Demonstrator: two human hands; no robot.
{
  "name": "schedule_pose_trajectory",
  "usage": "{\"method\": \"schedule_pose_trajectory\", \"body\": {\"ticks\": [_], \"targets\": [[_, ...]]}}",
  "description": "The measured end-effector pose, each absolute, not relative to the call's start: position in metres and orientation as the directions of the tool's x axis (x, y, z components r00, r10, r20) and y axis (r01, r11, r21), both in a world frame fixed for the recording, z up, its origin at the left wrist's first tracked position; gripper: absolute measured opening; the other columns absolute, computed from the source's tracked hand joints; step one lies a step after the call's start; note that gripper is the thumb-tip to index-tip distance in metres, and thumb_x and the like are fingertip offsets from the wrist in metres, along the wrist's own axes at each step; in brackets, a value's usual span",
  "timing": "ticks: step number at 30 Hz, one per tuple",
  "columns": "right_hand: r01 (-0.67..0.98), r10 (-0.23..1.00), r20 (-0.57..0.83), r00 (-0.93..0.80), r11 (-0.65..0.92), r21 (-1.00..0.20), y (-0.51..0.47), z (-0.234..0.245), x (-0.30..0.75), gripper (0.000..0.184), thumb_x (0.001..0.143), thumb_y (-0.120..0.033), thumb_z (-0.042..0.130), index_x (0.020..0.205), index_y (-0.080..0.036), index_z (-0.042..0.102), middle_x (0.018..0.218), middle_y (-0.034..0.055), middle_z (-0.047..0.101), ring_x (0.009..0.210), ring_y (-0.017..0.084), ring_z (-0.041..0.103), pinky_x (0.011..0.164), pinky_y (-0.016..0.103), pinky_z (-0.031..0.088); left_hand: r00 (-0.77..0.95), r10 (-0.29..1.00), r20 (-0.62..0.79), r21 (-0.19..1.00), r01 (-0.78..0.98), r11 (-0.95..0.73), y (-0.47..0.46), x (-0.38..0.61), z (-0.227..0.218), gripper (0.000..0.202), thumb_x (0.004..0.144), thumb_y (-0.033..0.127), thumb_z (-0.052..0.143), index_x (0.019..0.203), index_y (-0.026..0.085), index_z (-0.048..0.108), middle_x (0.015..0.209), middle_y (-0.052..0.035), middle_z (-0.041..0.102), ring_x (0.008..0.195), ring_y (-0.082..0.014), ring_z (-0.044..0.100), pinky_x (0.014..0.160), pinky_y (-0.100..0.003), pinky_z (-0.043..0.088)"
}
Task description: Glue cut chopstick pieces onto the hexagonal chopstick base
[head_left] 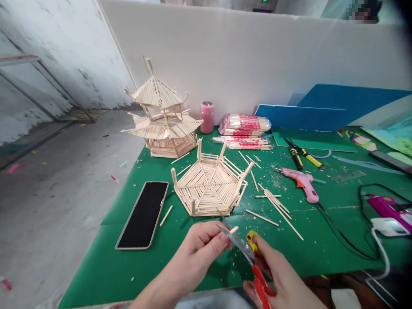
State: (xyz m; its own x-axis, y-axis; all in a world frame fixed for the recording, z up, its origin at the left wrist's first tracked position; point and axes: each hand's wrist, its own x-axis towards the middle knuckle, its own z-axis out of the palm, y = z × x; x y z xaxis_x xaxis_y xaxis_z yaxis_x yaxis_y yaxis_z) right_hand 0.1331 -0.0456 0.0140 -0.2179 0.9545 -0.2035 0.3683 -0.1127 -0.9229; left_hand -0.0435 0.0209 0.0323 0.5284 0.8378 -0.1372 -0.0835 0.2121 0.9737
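Near the table's front edge, my left hand [209,246] pinches a short wooden stick [234,230], whose pale end sticks out past the fingertips. My right hand [277,268] grips red-handled scissors [243,246]; their blades are parted around the stick. A yellow rounded piece [252,238] shows at my right fingers, and I cannot tell what it is. Just beyond both hands lies a hexagonal stick base [207,186] with upright posts and low railings. Behind it, at the left, stands a tiered stick pagoda [164,116].
A phone [143,214] lies left of the base. Loose sticks [275,199] and a pink glue gun [301,182] with its cord are to the right. Farther back are pliers [301,154], bagged sticks [244,124] and a pink bottle [207,116]. The green table [96,266] ends at the left.
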Motion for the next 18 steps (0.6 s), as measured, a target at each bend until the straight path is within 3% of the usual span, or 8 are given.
{"method": "schedule_pose_trajectory", "body": {"ticks": [3,8,11,14,18], "targets": [[0.421,0.958,-0.189,-0.215,-0.084,-0.903,-0.044,0.013,0.135,0.033,0.067,-0.022,0.054,0.100,-0.018,0.050,0.071,0.0032,0.063,0.061,0.016,0.060,0.058,0.022,0.050,0.504,0.850,-0.152,0.976,-0.058,0.209,0.018,-0.041,0.028,0.032,0.080,0.041,0.050,0.069,0.013,0.060,0.058,0.0010,0.046,0.052,-0.0082,0.035,0.047,-0.019,0.029],[0.469,0.945,-0.264,-0.191,-0.149,-0.871,-0.043,0.014,0.134,0.035,0.068,-0.023,0.054,0.102,-0.017,0.048,0.070,0.0030,0.063,0.060,0.016,0.060,0.061,0.024,0.050,0.394,0.913,0.104,0.962,0.192,-0.192,0.013,-0.038,0.030,0.022,0.084,0.023,0.044,0.069,0.014,0.057,0.063,-0.0008,0.053,0.056,-0.0101,0.044,0.054,-0.020,0.035],[0.459,0.939,-0.293,-0.180,-0.183,-0.869,-0.044,0.013,0.134,0.038,0.066,-0.026,0.056,0.101,-0.016,0.047,0.083,0.0080,0.064,0.067,0.017,0.061,0.063,0.024,0.050,0.421,0.886,0.191,0.932,0.205,-0.299,0.014,-0.041,0.033,0.022,0.084,0.018,0.043,0.069,0.014,0.057,0.064,-0.0008,0.055,0.057,-0.0101,0.047,0.055,-0.019,0.036],[0.434,0.919,-0.343,-0.195,-0.233,-0.870,-0.045,0.010,0.137,0.045,0.064,-0.028,0.057,0.105,-0.016,0.045,0.093,0.0101,0.063,0.072,0.017,0.061,0.063,0.023,0.049,0.453,0.886,0.100,0.982,0.101,-0.163,0.018,-0.043,0.034,0.019,0.083,0.024,0.046,0.075,0.016,0.061,0.068,-0.0011,0.058,0.062,-0.0111,0.050,0.060,-0.019,0.039],[0.422,0.915,-0.335,-0.226,-0.218,-0.880,-0.042,0.003,0.145,0.050,0.060,-0.027,0.060,0.109,-0.018,0.049,0.082,0.0049,0.065,0.078,0.020,0.061,0.071,0.025,0.048,0.460,0.877,-0.140,0.973,-0.098,0.207,0.021,-0.042,0.036,0.029,0.074,0.043,0.058,0.068,0.015,0.063,0.061,0.0001,0.052,0.057,-0.0100,0.043,0.054,-0.019,0.035]]}}
